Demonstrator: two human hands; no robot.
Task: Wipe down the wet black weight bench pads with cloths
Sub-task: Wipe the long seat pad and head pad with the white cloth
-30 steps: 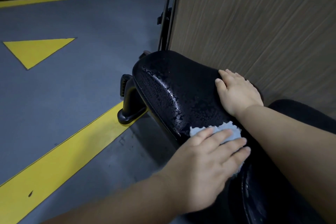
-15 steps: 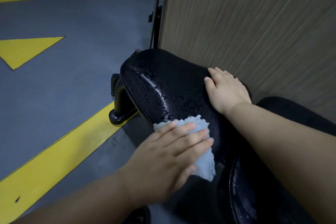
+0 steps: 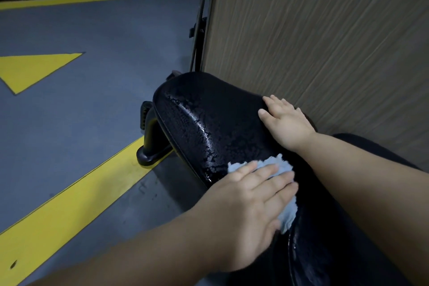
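— Grey floor [image 3: 92, 123], yellow-striped, is running left of the seat pad [image 3: 209, 123]. Left hand [image 3: 250, 204] is pressing the blue cloth [image 3: 284, 166] on the pad's near edge, fingers straight.
— Right hand [image 3: 287, 123] is bracing its right side, fingers flat. Cloth's overhanging, so it could be slipping off that wet edge. Wood panel [image 3: 325, 42] is crowding the right; far end's open.

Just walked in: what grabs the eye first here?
The black bench pad in the middle, beaded with water. The left hand presses a pale blue cloth flat on its near end, while the right hand rests on its far edge beside the wood-grain panel. Yellow floor stripes run at left.
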